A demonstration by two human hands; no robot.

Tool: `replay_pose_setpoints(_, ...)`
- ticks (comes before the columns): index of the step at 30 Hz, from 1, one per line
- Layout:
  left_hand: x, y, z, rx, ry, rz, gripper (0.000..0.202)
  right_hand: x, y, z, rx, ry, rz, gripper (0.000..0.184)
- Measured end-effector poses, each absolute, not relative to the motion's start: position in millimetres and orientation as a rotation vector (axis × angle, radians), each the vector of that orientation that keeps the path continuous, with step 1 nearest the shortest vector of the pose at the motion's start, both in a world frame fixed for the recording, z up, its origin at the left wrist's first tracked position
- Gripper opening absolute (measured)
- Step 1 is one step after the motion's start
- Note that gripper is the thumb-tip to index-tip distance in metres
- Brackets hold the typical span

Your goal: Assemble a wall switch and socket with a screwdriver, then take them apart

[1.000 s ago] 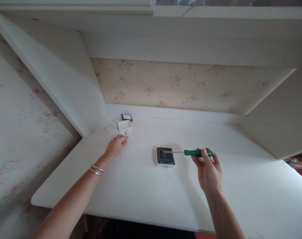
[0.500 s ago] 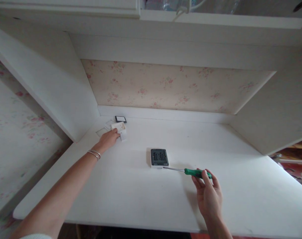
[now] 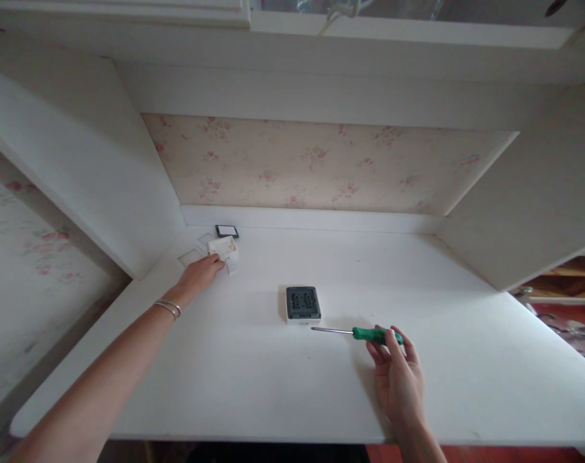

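Observation:
My right hand (image 3: 401, 379) grips the green handle of a screwdriver (image 3: 378, 335). The screwdriver lies level above the tabletop, its metal shaft pointing left. Its tip is just in front of a square wall switch (image 3: 304, 303), which has a dark grey face and a white base and rests mid-table. At the back left, my left hand (image 3: 203, 273) has its fingers pressed together at the edge of a white plastic piece (image 3: 223, 247). What lies between the fingertips is hidden. A smaller white plate (image 3: 232, 263) is right beside them.
Thin clear frames (image 3: 190, 257) and a dark-edged rectangular piece (image 3: 227, 231) lie near the back left corner. The white table (image 3: 244, 379) is closed in by side panels and a back wall with floral paper (image 3: 316, 167). An overhead shelf (image 3: 403, 31) holds a white cable.
The whole view has shifted slightly, so things sit further left. The screwdriver tip has moved a little away from the switch, toward me. My left hand stays at the white pieces.

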State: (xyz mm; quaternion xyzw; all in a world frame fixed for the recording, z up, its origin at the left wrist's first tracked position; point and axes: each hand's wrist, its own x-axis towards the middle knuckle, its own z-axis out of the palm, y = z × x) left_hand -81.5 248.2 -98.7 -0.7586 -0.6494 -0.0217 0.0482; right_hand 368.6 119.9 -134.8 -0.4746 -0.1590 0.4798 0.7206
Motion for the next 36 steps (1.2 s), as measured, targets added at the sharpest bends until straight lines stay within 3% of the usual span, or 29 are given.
replay_pose_setpoints(8,-17.0,196.7,-104.8,-2.273,-2.174,-1.155,0.027,366.1,121.9,-133.7,-1.05,-0.36,1.066,0.042)
replay_pose_setpoints(14,60.4,155.3,-115.3,-2.451,-2.168,-1.697,0.026,353.3,123.2,-128.7,-1.054,-0.373,1.059,0.042)
replay_pose_setpoints(19,78.4,151.0,-122.3,-2.629,-2.164,-1.843,0.027,337.8,119.6,-112.1,-1.04,-0.427,1.002,0.041)
replay_pose_setpoints(36,72.3,139.6,-123.4,-2.722,-2.18,-1.852,0.027,305.2,105.9,-81.8,-1.033,-0.766,0.828,0.032)
